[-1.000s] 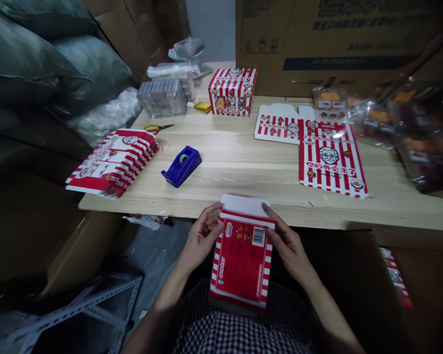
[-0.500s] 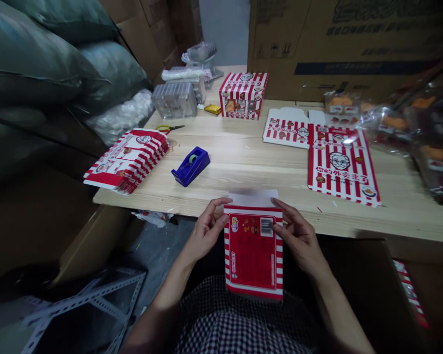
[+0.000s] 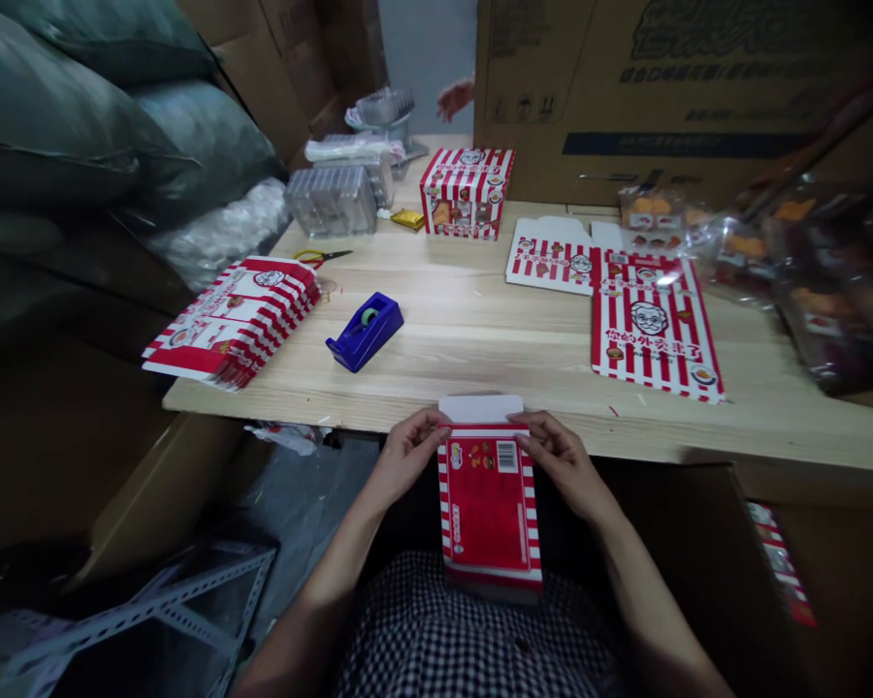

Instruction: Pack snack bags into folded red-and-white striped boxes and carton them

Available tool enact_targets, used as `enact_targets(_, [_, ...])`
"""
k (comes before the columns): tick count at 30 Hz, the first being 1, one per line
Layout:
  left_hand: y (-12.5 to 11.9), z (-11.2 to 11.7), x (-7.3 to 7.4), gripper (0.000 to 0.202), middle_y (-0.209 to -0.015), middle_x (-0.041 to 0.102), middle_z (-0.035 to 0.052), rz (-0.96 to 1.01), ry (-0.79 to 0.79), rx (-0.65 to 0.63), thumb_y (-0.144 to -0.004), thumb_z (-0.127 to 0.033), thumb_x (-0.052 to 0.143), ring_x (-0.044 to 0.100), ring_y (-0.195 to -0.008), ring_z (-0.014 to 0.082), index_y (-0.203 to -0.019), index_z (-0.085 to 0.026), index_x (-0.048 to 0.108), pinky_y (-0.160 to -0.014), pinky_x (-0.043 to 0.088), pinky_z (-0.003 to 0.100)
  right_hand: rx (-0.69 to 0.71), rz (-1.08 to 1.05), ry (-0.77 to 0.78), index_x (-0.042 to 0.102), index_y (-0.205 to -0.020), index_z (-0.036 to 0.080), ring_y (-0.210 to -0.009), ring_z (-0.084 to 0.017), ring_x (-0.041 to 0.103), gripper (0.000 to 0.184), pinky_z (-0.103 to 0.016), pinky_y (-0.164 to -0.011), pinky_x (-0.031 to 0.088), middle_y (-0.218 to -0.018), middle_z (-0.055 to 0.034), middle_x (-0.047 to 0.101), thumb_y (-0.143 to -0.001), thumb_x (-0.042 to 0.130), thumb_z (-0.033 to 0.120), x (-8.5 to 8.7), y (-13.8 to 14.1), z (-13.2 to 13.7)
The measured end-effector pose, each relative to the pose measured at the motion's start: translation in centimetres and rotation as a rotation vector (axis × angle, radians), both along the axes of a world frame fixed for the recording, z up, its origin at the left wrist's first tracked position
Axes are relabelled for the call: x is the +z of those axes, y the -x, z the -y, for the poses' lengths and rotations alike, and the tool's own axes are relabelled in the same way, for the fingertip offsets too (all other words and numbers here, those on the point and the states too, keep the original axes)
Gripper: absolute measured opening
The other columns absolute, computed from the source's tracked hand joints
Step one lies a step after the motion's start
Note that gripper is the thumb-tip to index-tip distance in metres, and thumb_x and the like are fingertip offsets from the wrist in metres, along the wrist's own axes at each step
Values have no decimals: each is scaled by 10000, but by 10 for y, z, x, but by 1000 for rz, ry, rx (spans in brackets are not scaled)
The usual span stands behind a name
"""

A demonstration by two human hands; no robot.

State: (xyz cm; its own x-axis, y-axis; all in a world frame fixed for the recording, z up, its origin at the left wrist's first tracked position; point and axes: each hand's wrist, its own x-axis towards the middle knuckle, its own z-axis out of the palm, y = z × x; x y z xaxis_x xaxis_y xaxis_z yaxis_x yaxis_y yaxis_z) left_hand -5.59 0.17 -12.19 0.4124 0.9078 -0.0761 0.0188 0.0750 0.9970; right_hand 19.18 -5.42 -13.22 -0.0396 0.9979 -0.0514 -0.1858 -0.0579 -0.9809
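A red-and-white striped cardboard box [image 3: 486,509] is held in front of my body, its printed red panel with a barcode facing up. A white flap [image 3: 480,409] sticks out at its far end. My left hand [image 3: 413,448] pinches the far left corner. At the far right corner, my right hand [image 3: 559,456] pinches the edge by the flap. The box's near end reaches my checked clothing. Beyond the hands, a blue tape dispenser [image 3: 366,333] stands on the wooden table [image 3: 436,339].
Left lies a stack of folded striped cartons [image 3: 237,320], near scissors [image 3: 324,256]. An assembled box [image 3: 467,194] stands at the back, beside clear plastic trays [image 3: 333,201]. Flat cartons [image 3: 655,325] and bagged toys [image 3: 746,247] lie right. Another person's hand [image 3: 456,99] shows behind.
The other person's hand has appeared at the back. My right hand has drawn slightly left and grips the far right corner more closely. The view has shifted a little.
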Motion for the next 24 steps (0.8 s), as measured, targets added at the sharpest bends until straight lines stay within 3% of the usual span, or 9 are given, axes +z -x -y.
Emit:
enact_targets(4, [0,-10,31,255,-845,639,22,-20,-50,-9,-928,-403,646,561,-746,132,-996,-159,671,-711,437,236,-58,10,-32,719,-1087,266,-883,-164,682,246,-294,-796,546,-1003,-30,740,-868,745,375,21,-2,-8])
enact_targets(6, [1,-11,37,261,-847,633,25,-61,-84,-33,-943,-411,621,551,-748,136,-1007,-162,668,-708,432,242,-62,-4,-34,726,-1041,259,-814,-145,674,225,-275,-765,534,-923,-8,735,-845,772,360,24,-2,-8])
enact_targets(8, [3,-8,33,271,-824,624,25,-124,-99,-66,-944,-420,613,541,-743,141,-972,-157,669,-699,428,246,-43,-22,-3,734,-982,247,-805,-142,674,213,-265,-758,525,-899,-1,735,-814,801,358,20,0,-5])
enact_targets(12, [7,6,10,306,-769,609,15,-173,-37,-85,-928,-444,630,525,-712,136,-866,-146,659,-682,420,243,-75,-19,58,757,-897,228,-826,-160,674,199,-275,-772,523,-884,-14,746,-804,802,398,4,10,11])
enact_targets(18, [-4,9,4,311,-734,603,-6,-41,6,105,-900,-420,678,534,-687,109,-762,-143,643,-672,417,225,-254,-81,112,789,-827,226,-701,-166,668,185,-295,-689,529,-831,-20,769,-775,823,400,2,23,12])
enact_targets(20, [-9,5,3,246,-740,643,-19,49,51,179,-847,-387,746,578,-679,110,-906,-168,652,-669,441,222,-314,-107,116,784,-795,228,-704,-178,678,174,-310,-694,535,-813,-21,771,-743,847,381,-1,25,7])
enact_targets(24, [-15,1,-3,632,-887,757,9,205,155,205,-778,-305,819,695,-792,158,-1340,-240,538,-774,526,280,-430,-142,109,751,-775,237,-763,-184,699,177,-336,-761,552,-846,-11,775,-703,870,346,-15,30,3])
